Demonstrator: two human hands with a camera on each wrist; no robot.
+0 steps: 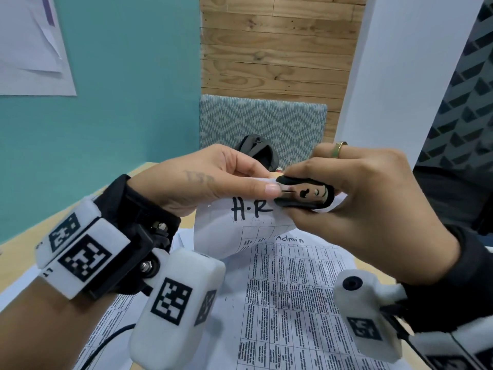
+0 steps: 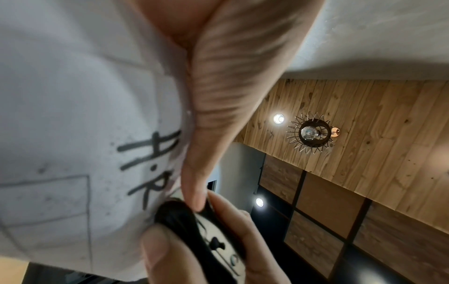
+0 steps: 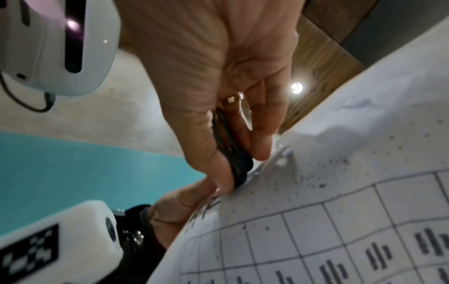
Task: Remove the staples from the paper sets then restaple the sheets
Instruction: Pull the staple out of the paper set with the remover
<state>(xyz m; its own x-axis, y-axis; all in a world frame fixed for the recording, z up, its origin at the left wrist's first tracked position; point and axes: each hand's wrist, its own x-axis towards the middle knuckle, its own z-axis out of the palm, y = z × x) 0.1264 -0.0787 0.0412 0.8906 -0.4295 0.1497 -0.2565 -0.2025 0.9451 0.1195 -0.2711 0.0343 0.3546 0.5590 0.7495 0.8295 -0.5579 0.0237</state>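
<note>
I hold a white paper set marked "H.R" [image 1: 240, 222] up above the table, curled downward. My left hand [image 1: 213, 180] pinches its top edge between thumb and fingers. My right hand [image 1: 346, 198] squeezes a black staple remover [image 1: 304, 193] against the same top corner, its metal tip right beside my left thumbnail. In the left wrist view the "H.R" sheet [image 2: 73, 134] fills the left side, and the staple remover [image 2: 194, 236] sits below my thumb. The right wrist view shows the remover [image 3: 233, 153] between thumb and fingers at the paper's edge [image 3: 340, 173]. No staple is discernible.
More printed sheets, one marked "Admin" [image 1: 290, 289], lie spread on the wooden table [image 1: 21, 252] beneath my hands. A black object [image 1: 258, 150] rests on a patterned chair [image 1: 264, 124] behind the table. A teal wall stands at the left, a white wall at the right.
</note>
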